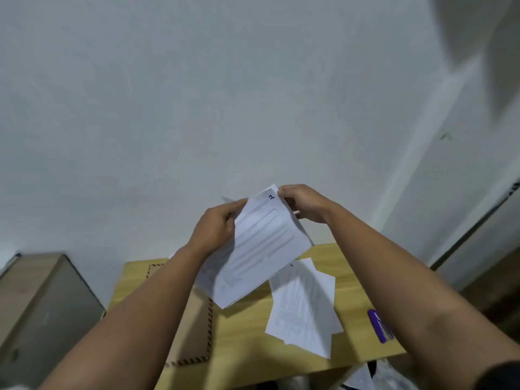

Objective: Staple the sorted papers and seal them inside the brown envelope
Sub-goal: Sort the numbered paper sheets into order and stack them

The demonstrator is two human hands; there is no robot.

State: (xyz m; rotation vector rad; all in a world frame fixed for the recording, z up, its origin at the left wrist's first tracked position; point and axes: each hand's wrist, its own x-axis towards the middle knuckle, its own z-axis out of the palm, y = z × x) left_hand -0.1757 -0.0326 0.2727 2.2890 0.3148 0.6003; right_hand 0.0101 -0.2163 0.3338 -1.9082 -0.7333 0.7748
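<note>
Held up above the far part of the wooden surface (247, 333): a thin stack of sorted papers (261, 249), top sheet marked "1" at its far corner. Left hand (216, 226) clenched on the stack's left edge, thumb on the front, fingers (239, 205) curled over the far edge. Right hand (305, 204) pinching the far right corner, fingers closed on the sheets.

Light, limp and thin, so likely to sag and fan apart wherever unsupported; near lower corner hanging free. Sheets smooth against each other, prone to slipping out of line. Best gripped at two edges as now, then squared by tapping an edge down before stapling near a corner.

Lying flat on the surface: more loose sheets (305, 305) right of centre, a purple stapler (380, 326) near the right edge, and the brown envelope (194, 333) at the left, partly hidden under the left forearm. Envelope stiffer than the paper, easier taken by an edge.
</note>
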